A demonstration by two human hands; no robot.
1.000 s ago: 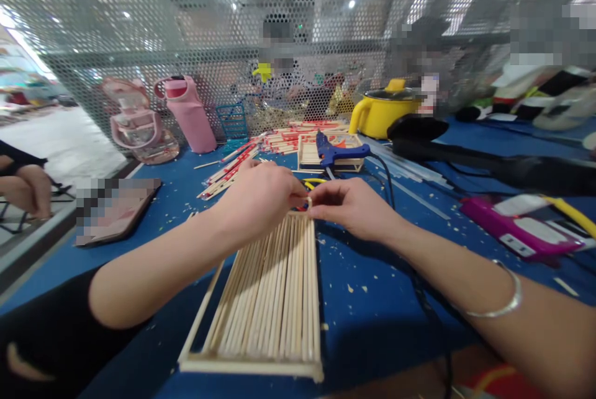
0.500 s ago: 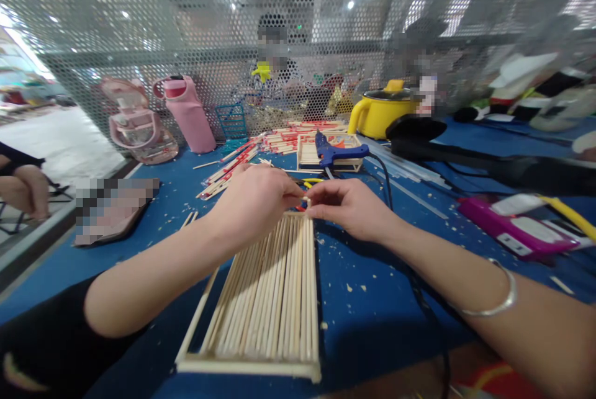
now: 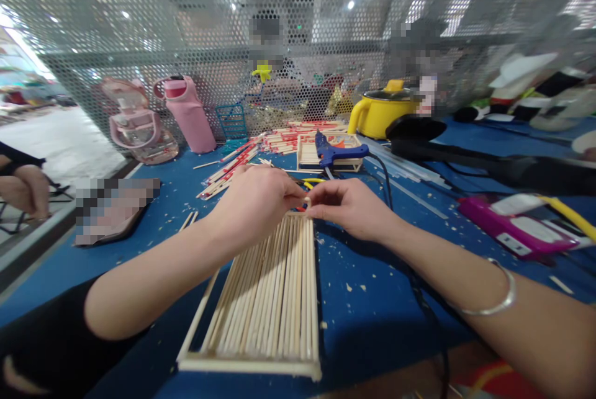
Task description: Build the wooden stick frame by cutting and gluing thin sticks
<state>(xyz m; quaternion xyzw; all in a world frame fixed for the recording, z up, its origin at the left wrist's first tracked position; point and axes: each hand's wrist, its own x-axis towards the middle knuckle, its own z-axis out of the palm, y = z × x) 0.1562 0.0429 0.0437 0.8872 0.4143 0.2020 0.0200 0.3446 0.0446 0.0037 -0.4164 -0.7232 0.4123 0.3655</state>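
Observation:
A flat panel of pale wooden sticks (image 3: 265, 300) lies in front of me, its sticks side by side inside a stick frame with a gap along the left. At its far right corner a short wooden stick (image 3: 308, 202) stands upright. My right hand (image 3: 349, 208) pinches this short stick between thumb and forefinger. From the other side my left hand (image 3: 258, 200) reaches over the panel's far end, its closed fingertips at the same stick; its thumb is mostly hidden. Just beyond the hands, a blue glue gun (image 3: 342, 152) rests by a small stick-built frame (image 3: 305, 154).
Red-and-white packs of sticks (image 3: 233, 166) lie behind my left hand. Clear glue sticks (image 3: 414, 179), a yellow pot (image 3: 379, 116) and a purple power strip (image 3: 516, 228) are to the right. A phone (image 3: 123, 213), a pink bottle (image 3: 190, 113) and a clear jug (image 3: 144, 129) stand left. A black cord (image 3: 423, 300) crosses nearby.
Both hands stay at the panel's far right corner with almost no movement. Behind the mesh, a person's head has shifted slightly to the left.

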